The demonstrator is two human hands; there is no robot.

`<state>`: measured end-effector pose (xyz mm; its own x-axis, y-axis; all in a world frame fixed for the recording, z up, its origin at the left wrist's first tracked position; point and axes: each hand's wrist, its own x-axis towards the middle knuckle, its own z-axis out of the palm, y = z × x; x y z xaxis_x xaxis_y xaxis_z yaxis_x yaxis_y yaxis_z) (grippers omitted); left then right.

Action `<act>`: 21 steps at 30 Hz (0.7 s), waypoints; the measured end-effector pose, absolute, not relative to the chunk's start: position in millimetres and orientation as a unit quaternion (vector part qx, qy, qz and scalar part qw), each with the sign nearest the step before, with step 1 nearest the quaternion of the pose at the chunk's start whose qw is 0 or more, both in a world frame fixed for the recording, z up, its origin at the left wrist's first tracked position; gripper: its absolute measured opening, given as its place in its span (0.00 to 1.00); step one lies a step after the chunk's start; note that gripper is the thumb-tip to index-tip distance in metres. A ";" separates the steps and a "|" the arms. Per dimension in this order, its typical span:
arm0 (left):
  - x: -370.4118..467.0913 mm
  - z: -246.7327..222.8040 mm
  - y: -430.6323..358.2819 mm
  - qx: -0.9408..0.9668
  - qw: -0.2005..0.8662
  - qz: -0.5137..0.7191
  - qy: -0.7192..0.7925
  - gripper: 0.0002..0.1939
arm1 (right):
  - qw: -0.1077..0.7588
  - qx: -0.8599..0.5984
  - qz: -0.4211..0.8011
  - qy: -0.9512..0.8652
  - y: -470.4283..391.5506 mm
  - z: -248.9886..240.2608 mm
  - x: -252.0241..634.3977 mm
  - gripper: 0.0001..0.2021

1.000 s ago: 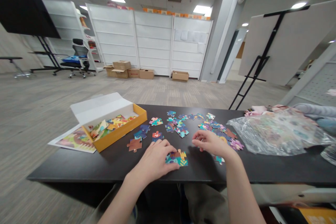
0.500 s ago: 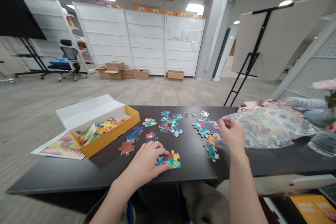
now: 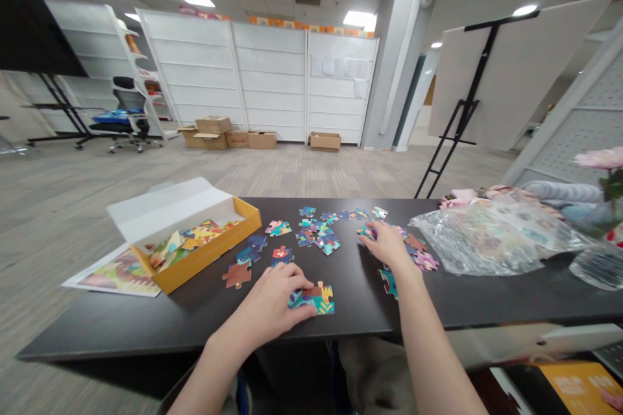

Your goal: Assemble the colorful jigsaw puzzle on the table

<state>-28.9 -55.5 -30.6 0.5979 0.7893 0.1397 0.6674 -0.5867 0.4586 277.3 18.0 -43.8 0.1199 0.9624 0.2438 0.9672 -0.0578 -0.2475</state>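
My left hand [image 3: 277, 298] rests near the front of the table. Its thumb and fingers grip the left end of a joined strip of jigsaw puzzle pieces [image 3: 325, 298], teal with yellow leaves. My right hand [image 3: 387, 245] reaches over the right-hand cluster of puzzle pieces, with bent fingertips at a teal piece [image 3: 364, 231]; the palm side is hidden. Pink-purple pieces [image 3: 426, 260] and a teal piece [image 3: 388, 281] show around that wrist. Between the hands and farther back lies another group of pieces [image 3: 318, 235]. A brown piece [image 3: 237, 274] and a red-and-blue piece [image 3: 282, 255] sit beyond my left hand.
At the left stands an open yellow box [image 3: 209, 253] holding more pieces, with a printed picture sheet [image 3: 114, 272] beside it. Clear plastic bags [image 3: 487, 240] lie at the right, near a glass vase [image 3: 598, 266]. The dark table's edge [image 3: 350, 332] runs close to me.
My right hand has moved left and slightly inward, from the right side of the cluster to over its pieces. My left hand stays on the joined strip.
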 end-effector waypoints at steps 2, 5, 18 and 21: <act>-30.0 -31.0 -55.4 0.875 0.181 0.168 0.417 0.15 | 0.164 -0.734 -0.007 -0.659 22.2 -51.4 278.2 0.16; -30.9 -31.0 -56.2 0.874 0.179 0.167 0.420 0.14 | 0.161 -0.739 -0.008 -0.654 25.4 -59.7 282.1 0.16; -30.9 -30.3 -56.8 0.870 0.189 0.173 0.421 0.14 | 0.348 -0.634 0.047 -0.689 32.0 -60.7 286.4 0.11; -31.0 -29.4 -57.7 0.869 0.193 0.174 0.421 0.14 | 0.410 -0.615 0.105 -0.666 33.2 -61.0 285.1 0.10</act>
<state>-31.0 -57.7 -29.4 0.5844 0.7993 0.1401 0.6651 -0.5706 0.4817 285.1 33.2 -61.0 0.0908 0.9046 0.4165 0.7325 0.2227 -0.6433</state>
